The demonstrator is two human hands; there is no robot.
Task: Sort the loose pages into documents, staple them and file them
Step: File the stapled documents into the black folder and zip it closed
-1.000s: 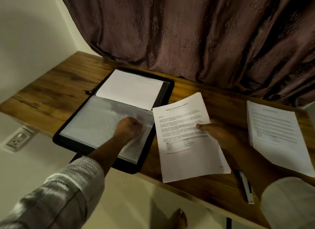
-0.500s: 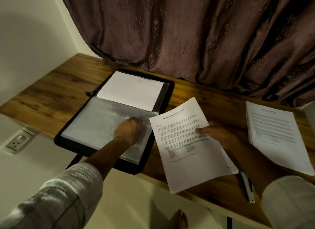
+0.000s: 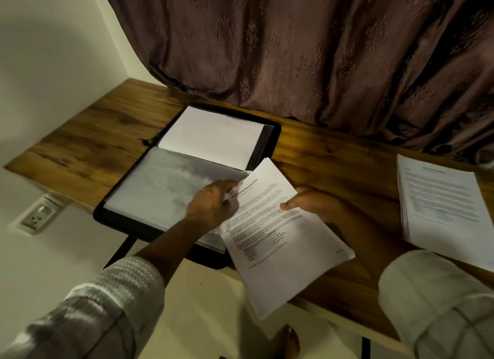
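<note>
Open black folder [image 3: 275, 128] on wooden desk [image 3: 88, 144], left hand [image 3: 211, 203] on plastic sleeve [image 3: 165, 187], right hand [image 3: 318, 203] holding printed document [image 3: 280, 241]

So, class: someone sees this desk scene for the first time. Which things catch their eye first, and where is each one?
The printed document at centre, held by the right hand and tilted toward the open black folder on the left. There the left hand is at the edge of a clear sleeve. A paper stack lies far right.
</note>
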